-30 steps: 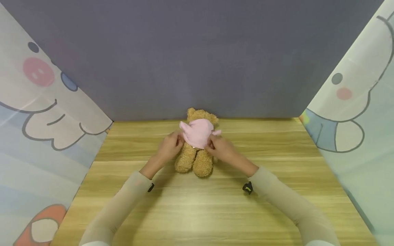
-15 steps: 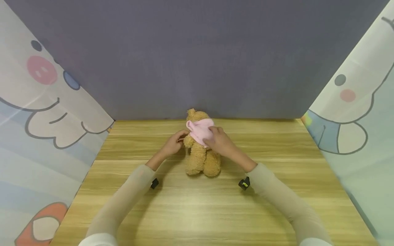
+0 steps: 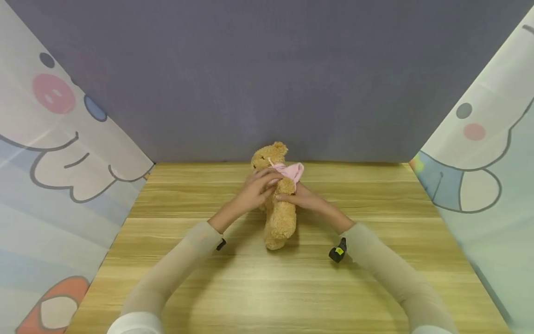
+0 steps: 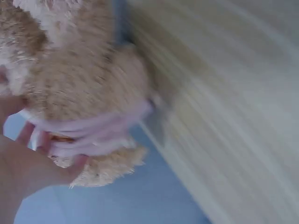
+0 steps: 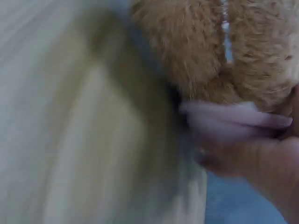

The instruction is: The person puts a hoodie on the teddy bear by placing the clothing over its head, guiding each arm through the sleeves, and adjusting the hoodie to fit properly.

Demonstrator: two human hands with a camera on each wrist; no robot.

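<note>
A tan teddy bear (image 3: 283,220) in a pink garment (image 3: 294,171) stands side-on near the back of the table, its face to the left. My left hand (image 3: 252,191) holds the bear's front, fingers across its chest by the garment. From the right, my right hand (image 3: 306,199) grips its back and side; the thumb lies over the near side and the other fingers are hidden behind. A thin pale cord sticks up near the bear's chin. Close up in the left wrist view, the pink cloth (image 4: 98,130) is bunched around the furry body.
The wood-grain tabletop (image 3: 267,287) runs back to a dark grey panel (image 3: 275,83). Cartoon-printed curtains hang at the left (image 3: 96,153) and right (image 3: 463,176). Small black devices sit at both wrists, such as the right wrist camera (image 3: 338,250).
The bear has turned from back-on to side-on, face now to the left. My left hand has moved right onto its front; my right hand has shifted from the garment's back to its near side.
</note>
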